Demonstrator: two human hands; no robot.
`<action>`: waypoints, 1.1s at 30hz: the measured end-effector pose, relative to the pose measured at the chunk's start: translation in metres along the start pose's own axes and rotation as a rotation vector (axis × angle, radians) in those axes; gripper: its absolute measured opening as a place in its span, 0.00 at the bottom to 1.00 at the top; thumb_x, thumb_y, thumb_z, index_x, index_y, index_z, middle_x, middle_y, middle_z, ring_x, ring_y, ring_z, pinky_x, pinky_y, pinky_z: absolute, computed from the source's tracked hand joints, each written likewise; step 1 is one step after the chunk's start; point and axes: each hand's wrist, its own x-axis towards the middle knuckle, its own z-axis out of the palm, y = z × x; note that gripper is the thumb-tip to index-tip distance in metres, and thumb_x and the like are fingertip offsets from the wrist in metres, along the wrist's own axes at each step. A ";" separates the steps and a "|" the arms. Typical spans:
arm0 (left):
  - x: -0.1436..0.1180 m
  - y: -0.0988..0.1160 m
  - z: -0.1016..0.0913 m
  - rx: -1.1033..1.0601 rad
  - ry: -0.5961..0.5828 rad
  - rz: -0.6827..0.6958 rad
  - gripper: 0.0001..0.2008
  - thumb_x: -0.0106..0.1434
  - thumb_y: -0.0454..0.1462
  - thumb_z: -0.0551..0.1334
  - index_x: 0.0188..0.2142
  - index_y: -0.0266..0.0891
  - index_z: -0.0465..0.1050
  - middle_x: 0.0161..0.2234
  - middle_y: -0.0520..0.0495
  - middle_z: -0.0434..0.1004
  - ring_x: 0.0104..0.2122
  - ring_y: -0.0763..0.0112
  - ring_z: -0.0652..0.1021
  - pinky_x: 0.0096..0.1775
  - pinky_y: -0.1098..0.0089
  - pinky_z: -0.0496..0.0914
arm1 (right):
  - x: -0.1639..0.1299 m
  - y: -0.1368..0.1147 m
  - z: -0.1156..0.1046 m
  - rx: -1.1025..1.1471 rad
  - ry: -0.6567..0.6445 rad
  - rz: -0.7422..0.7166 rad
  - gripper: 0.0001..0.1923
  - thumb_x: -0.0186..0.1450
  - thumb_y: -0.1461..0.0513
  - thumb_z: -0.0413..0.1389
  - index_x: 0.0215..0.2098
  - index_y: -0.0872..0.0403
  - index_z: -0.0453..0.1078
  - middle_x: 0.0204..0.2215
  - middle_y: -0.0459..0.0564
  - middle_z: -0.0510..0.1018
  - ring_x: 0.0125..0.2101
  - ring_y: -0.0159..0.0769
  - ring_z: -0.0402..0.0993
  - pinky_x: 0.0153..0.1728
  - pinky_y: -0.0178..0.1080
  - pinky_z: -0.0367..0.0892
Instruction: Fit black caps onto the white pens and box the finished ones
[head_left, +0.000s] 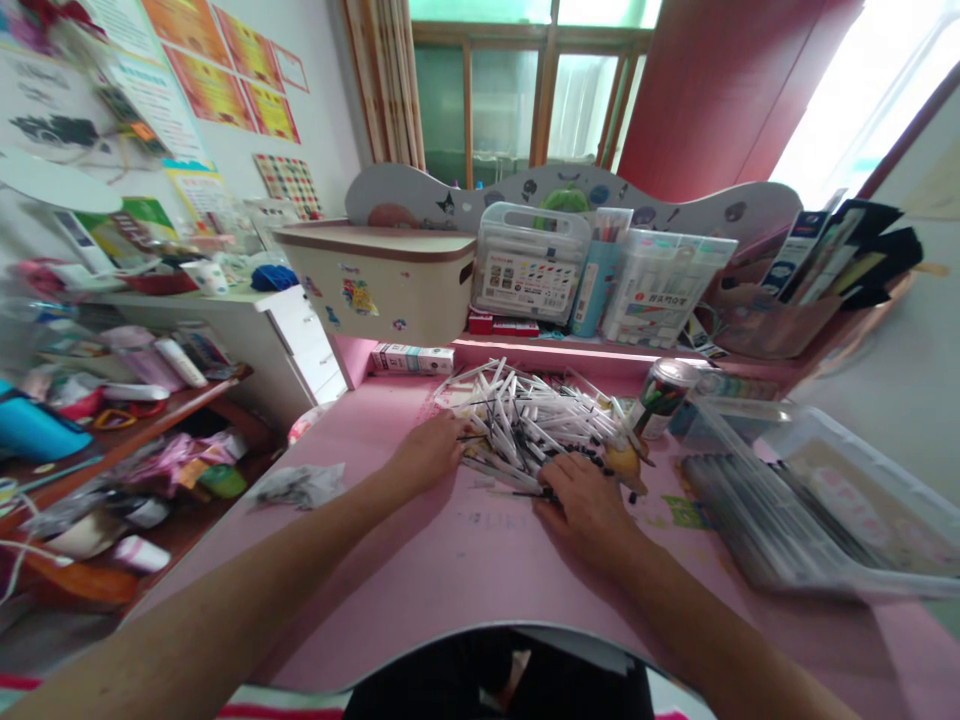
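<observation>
We see our two forearms bare from the elbows down, with no sleeves, watch, bracelet or rings showing on them. Our left hand [431,452] and right hand [589,505] wear no gloves. At the bottom edge, dark clothing covers our lap, beside a red-and-white striped edge.

We note a pink desk [465,560] under a heap of white pens [525,420] with black tips. Behind it, a cream storage box [375,285] with a brown rim and bright stickers. Marker case [531,262]: clear, multicoloured label. Curtain [720,90]: red. Wall posters [225,70]: orange and yellow.
</observation>
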 end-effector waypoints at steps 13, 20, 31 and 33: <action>-0.044 0.058 0.004 -0.121 -0.020 0.211 0.18 0.62 0.32 0.59 0.51 0.41 0.71 0.52 0.41 0.73 0.52 0.57 0.72 0.55 0.59 0.66 | 0.002 0.003 0.009 0.065 0.136 0.031 0.05 0.63 0.68 0.53 0.33 0.54 0.69 0.34 0.52 0.74 0.38 0.42 0.66 0.41 0.43 0.60; -0.041 0.071 0.006 -0.113 0.058 0.212 0.17 0.65 0.31 0.55 0.53 0.41 0.71 0.51 0.40 0.76 0.52 0.54 0.73 0.55 0.55 0.63 | 0.003 0.009 -0.006 0.295 0.208 -0.083 0.04 0.66 0.65 0.52 0.37 0.54 0.69 0.36 0.52 0.74 0.39 0.41 0.68 0.42 0.42 0.63; -0.045 0.067 0.013 -0.618 -0.075 -0.032 0.08 0.67 0.36 0.50 0.34 0.42 0.67 0.33 0.46 0.76 0.34 0.64 0.76 0.38 0.66 0.66 | 0.001 0.005 0.002 0.011 -0.011 -0.013 0.08 0.64 0.67 0.57 0.28 0.53 0.75 0.31 0.49 0.72 0.38 0.39 0.67 0.40 0.41 0.61; -0.045 0.067 0.015 -0.531 -0.031 -0.017 0.08 0.67 0.35 0.51 0.35 0.42 0.68 0.36 0.45 0.77 0.38 0.62 0.76 0.41 0.65 0.65 | 0.003 0.002 0.004 -0.059 -0.024 -0.022 0.09 0.65 0.67 0.57 0.28 0.52 0.77 0.30 0.50 0.73 0.38 0.39 0.67 0.39 0.40 0.61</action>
